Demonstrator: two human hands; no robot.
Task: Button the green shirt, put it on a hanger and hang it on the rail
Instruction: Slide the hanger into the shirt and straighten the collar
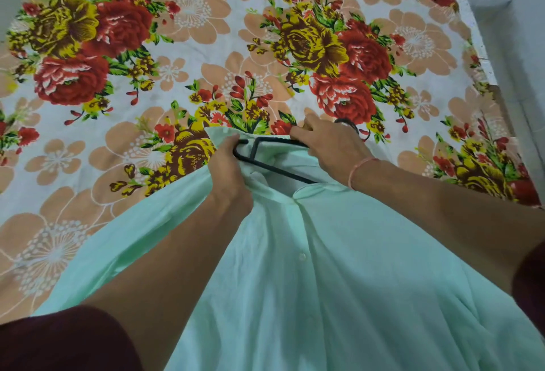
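Though inside shirt (324, 252), hanger (265, 164) beneath right hand (330, 146)

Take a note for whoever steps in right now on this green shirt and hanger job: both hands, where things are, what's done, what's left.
Left hand: grips the green shirt at its shoulder, by the end of the black hanger.
Right hand: curled round the hanger's top, next to the hook.
Shirt lies front up on the floral bedsheet, with the hanger partly inside its neck opening.
Done: the front looks closed where it shows; one button is visible.
Left: seat both shoulders on the hanger, then hang it on the rail, which is not in view.
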